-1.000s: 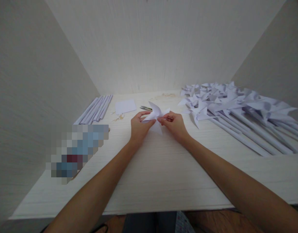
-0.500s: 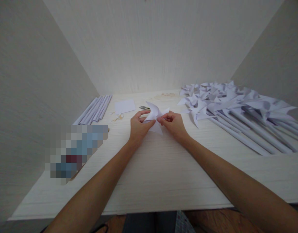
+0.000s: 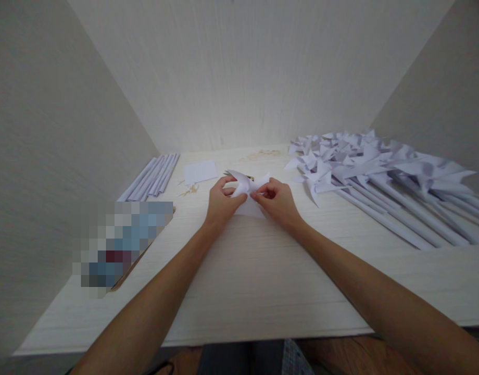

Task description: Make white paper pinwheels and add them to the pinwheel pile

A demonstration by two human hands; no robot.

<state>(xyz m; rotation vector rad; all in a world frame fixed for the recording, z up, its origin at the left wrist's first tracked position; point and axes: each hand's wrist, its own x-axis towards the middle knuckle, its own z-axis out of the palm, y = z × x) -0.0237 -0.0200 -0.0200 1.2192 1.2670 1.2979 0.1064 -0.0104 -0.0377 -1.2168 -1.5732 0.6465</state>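
Observation:
A white paper pinwheel (image 3: 244, 183) is held between both hands over the middle of the table, its blades curled in toward the centre. My left hand (image 3: 223, 202) grips its left side, thumb pressed near the centre. My right hand (image 3: 277, 200) pinches close to the centre from the right, thumb and finger together; anything tiny between them cannot be made out. Just behind the paper lies a small pair of snips (image 3: 227, 173), mostly covered by a blade.
Finished pinwheels (image 3: 364, 156) on paper sticks (image 3: 395, 213) are heaped at the right. Rolled paper tubes (image 3: 151, 177) lie at the back left, beside white paper sheets (image 3: 200, 172) and small yellowish bits (image 3: 190, 190). A blurred-out object (image 3: 126, 245) rests at the left.
The pinwheel's upper blade, which stood up and curved, now lies lower and folded toward the centre. Both hands stay nearly in place, still pinching the paper.

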